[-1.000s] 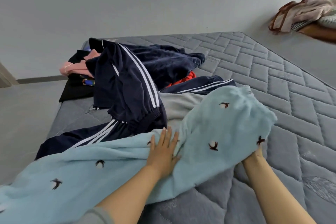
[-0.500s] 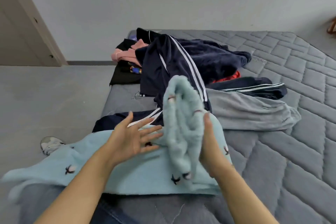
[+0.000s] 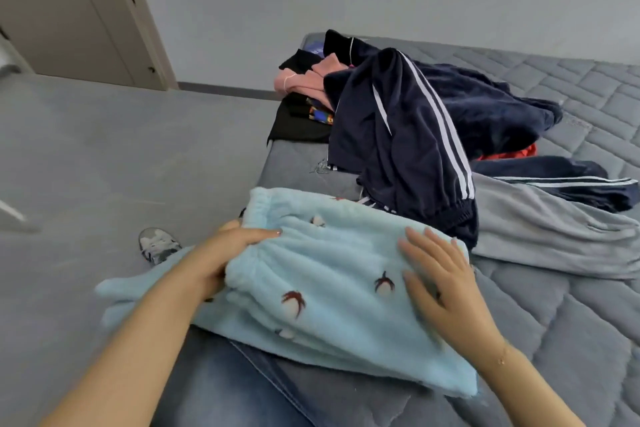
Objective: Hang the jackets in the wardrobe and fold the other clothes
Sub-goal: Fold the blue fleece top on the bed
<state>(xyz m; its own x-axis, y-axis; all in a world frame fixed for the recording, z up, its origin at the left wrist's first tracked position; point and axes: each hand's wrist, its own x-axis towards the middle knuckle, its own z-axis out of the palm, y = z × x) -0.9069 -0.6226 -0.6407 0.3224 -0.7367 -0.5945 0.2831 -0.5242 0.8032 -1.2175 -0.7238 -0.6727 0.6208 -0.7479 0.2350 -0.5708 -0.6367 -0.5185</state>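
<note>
While folded fleece pants point(image 3: 311, 274) lie at mattress point(image 3: 571, 322) near edge | my left hand point(image 3: 221, 253) grips waistband | right hand point(image 3: 440, 277) flat, fingers spread

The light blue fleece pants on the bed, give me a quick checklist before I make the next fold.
1. Light blue fleece pants lying doubled on the mattress: ok.
2. Right hand flat on top, pressing: ok.
3. Left hand gripping the waistband end: ok.
4. Whole garment on the bed: not ok, one end hangs off the edge at the left.
5. Room to fold: not ok, the navy striped jacket touches the far edge.
6. Layers underneath lined up: cannot tell.
</note>
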